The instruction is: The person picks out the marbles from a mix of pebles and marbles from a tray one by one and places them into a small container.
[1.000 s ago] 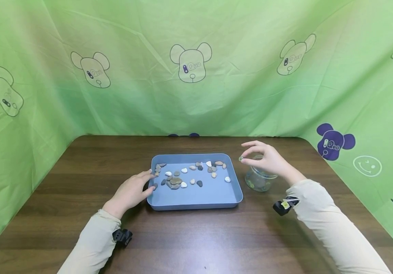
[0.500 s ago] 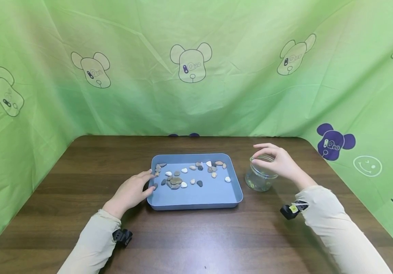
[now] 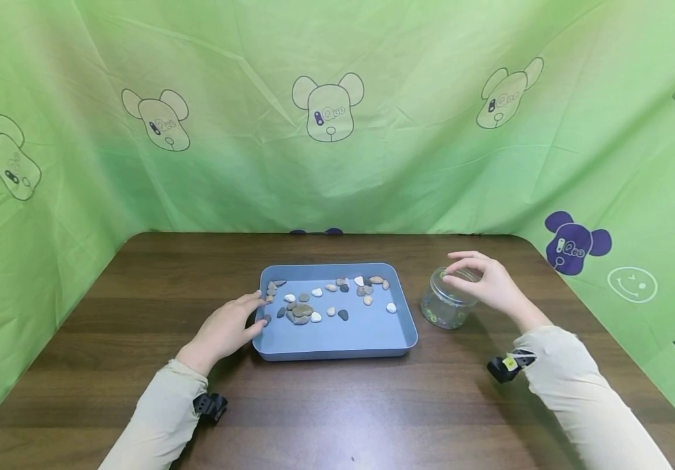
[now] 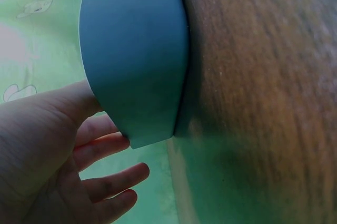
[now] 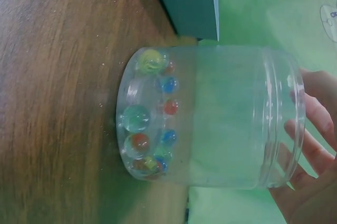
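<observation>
The blue tray (image 3: pixel 337 339) on the desk (image 3: pixel 337 405) holds many pebbles (image 3: pixel 302 311), so most sorting looks left; the left hand (image 3: pixel 226 329) rests relaxed, fingers touching its edge. Beside it the clear jar (image 3: pixel 448 305) holds coloured marbles (image 5: pixel 150 139); the right hand (image 3: pixel 487 282) hovers over its mouth, fingers loosely curled, holding nothing visible

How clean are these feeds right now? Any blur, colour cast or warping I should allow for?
Head view: evenly lit and sharp, with wide-angle bending at the edges and soft shadows under the tray. Left wrist view: tray wall very close, tabletop smeared, green cast. Right wrist view: jar fairly sharp, marbles readable, wood soft, picture turned sideways.
</observation>
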Demonstrator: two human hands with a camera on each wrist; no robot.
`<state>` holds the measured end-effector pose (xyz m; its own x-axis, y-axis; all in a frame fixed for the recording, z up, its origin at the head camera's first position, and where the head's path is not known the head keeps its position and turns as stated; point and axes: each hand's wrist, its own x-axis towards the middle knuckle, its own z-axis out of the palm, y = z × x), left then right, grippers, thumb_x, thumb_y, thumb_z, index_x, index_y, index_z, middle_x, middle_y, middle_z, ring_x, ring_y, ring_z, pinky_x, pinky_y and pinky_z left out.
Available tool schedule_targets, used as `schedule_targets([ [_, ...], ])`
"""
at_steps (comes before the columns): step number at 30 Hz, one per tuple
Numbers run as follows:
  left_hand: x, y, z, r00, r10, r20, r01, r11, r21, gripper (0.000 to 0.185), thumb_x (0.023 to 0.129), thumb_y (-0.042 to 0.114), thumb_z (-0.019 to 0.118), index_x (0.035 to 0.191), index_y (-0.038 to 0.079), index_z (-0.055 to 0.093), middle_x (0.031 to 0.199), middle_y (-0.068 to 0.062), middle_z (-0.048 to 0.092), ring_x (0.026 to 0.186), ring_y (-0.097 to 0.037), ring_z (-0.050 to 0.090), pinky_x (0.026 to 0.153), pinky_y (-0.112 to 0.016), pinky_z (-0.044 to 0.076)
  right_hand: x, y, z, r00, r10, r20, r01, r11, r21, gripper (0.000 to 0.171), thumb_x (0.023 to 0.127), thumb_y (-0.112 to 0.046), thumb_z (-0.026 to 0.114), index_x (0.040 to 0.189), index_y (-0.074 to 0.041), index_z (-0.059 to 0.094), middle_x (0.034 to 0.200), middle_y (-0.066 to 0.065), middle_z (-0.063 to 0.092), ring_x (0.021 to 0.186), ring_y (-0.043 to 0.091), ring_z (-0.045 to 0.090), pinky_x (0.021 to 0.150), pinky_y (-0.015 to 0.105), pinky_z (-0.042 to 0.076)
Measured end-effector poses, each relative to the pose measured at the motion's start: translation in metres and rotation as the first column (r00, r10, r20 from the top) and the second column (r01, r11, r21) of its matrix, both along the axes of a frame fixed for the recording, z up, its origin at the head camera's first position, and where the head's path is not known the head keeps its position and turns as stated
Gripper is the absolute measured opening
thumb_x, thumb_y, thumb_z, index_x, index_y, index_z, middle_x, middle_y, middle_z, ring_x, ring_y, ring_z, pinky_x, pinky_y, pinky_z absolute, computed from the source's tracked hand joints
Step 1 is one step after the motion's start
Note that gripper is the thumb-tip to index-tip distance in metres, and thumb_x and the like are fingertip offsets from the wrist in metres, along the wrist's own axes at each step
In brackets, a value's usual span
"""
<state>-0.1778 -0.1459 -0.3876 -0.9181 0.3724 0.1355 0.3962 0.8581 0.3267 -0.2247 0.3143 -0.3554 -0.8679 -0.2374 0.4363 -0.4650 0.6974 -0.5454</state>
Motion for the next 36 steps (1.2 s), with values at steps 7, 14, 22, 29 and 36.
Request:
schedule_targets([
  [7, 0.000, 0.000, -0.001, 1.000, 0.004, 0.010, -0.004, 1.000, -0.001, 0.042, 0.090, 0.026, 0.059, 0.126, 0.003, 0.058, 0.141, -0.016, 0.048, 0.124, -0.035, 0.051, 0.100, -0.049, 0.043, 0.003, 0.002, -0.001, 0.998, -0.070, -0.004, 0.070, 0.997, 0.032, 0.012, 0.079, -0.015, 0.073, 0.088, -0.008, 0.071, 0.116, 0.016, 0.063, 0.103, -0.009, 0.048, 0.088, 0.000, 0.028],
  [14, 0.000, 0.000, 0.000, 1.000, 0.001, 0.016, -0.001, 1.000, 0.005, 0.042, 0.090, 0.025, 0.059, 0.126, 0.004, 0.057, 0.141, -0.016, 0.047, 0.124, -0.036, 0.051, 0.101, -0.049, 0.043, 0.005, 0.004, -0.002, 0.989, -0.143, -0.025, 0.145, 0.988, 0.062, 0.012, 0.079, -0.014, 0.072, 0.086, -0.004, 0.071, 0.115, 0.020, 0.064, 0.107, 0.033, 0.055, 0.094, 0.021, 0.037],
  [22, 0.000, 0.000, -0.001, 1.000, 0.000, 0.005, 0.000, 1.000, 0.005, 0.042, 0.090, 0.025, 0.059, 0.125, 0.002, 0.058, 0.140, -0.016, 0.049, 0.123, -0.035, 0.051, 0.100, -0.049, 0.043, 0.008, 0.001, -0.002, 0.976, -0.201, -0.079, 0.205, 0.978, 0.046, 0.013, 0.076, -0.009, 0.072, 0.083, 0.002, 0.069, 0.112, 0.028, 0.061, 0.107, 0.041, 0.055, 0.095, 0.056, 0.037],
  [29, -0.001, -0.001, -0.002, 1.000, 0.001, 0.010, -0.001, 1.000, 0.010, 0.042, 0.090, 0.025, 0.059, 0.125, 0.003, 0.058, 0.140, -0.017, 0.048, 0.124, -0.035, 0.051, 0.101, -0.049, 0.043, 0.011, -0.003, 0.002, 0.965, -0.246, -0.093, 0.253, 0.965, 0.073, 0.016, 0.077, -0.010, 0.071, 0.084, 0.004, 0.069, 0.111, 0.030, 0.060, 0.105, 0.046, 0.054, 0.092, 0.057, 0.038],
  [36, 0.000, -0.001, -0.001, 1.000, 0.000, 0.006, 0.000, 1.000, 0.015, 0.042, 0.090, 0.025, 0.059, 0.125, 0.002, 0.058, 0.140, -0.017, 0.048, 0.124, -0.035, 0.051, 0.101, -0.049, 0.043, 0.011, -0.003, 0.002, 0.952, -0.292, -0.091, 0.301, 0.948, 0.100, 0.018, 0.077, -0.011, 0.070, 0.086, 0.005, 0.068, 0.111, 0.029, 0.059, 0.105, 0.046, 0.054, 0.092, 0.057, 0.039],
])
